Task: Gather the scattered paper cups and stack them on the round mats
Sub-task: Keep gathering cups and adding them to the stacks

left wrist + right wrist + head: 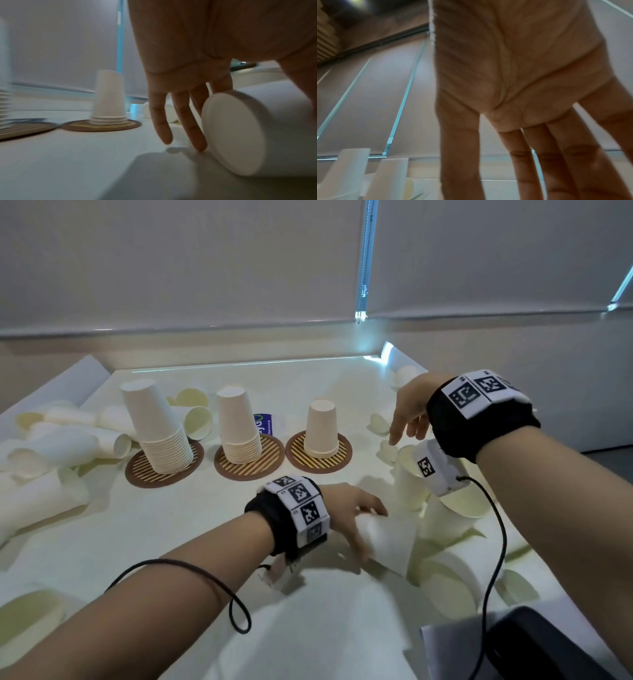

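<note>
Three round striped mats (137,470) (270,455) (342,455) each carry a stack of upside-down paper cups: a tall one (157,426), a middle one (238,426) and a short one (321,428). In front of them my left hand (356,518) grips a white paper cup (390,542) lying on its side, thumb on the near side and fingers on the far side. The left wrist view shows that cup's flat base (240,135) beside my fingers (188,128), with the short stack (109,97) behind. My right hand (409,412) hovers empty, its fingers (522,155) straight, above loose cups at the right.
Several loose cups (68,440) lie piled at the table's left. More cups (448,518) stand and lie at the right, under my right wrist. A blue label (263,422) lies behind the middle mat. A dark object (548,645) sits at the near right corner.
</note>
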The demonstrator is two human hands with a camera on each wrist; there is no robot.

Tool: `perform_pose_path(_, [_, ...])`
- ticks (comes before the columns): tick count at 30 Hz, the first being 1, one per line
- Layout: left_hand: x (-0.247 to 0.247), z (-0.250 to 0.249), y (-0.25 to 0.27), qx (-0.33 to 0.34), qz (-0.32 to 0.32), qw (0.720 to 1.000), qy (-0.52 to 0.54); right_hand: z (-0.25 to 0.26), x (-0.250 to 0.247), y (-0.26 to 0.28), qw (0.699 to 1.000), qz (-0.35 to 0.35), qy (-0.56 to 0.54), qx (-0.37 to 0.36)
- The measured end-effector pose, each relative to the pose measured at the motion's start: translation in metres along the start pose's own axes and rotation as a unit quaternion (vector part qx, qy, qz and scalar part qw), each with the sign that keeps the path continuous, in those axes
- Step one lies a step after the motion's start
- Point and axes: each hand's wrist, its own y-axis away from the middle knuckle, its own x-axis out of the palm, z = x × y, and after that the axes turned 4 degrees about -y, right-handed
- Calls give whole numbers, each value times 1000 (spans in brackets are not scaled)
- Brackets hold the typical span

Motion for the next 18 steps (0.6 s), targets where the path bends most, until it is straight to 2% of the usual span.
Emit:
perform_pose_path(3, [-12, 24, 11, -45, -30, 996, 78, -1, 7, 20, 999, -21, 30, -4])
perform_pose_path(6, [-23, 44, 22, -69, -80, 979, 175, -2, 22, 28, 999, -22, 37, -2])
perform_pose_path(9, [-27, 56, 32, -86, -142, 939, 302, -2, 42, 24, 999, -33, 37, -9])
perform_pose_path(13, [-25, 70, 34, -100, -212, 884, 405, 1, 49, 19, 992, -110, 41, -33])
perform_pose_path(16, [-26, 76, 32, -114, -277, 842, 448, 0, 35, 10, 985, -135, -78, -72])
perform_pose_path(18, [-29, 78, 29, -118, -313, 811, 480, 0, 26, 8, 964, -144, -204, -85])
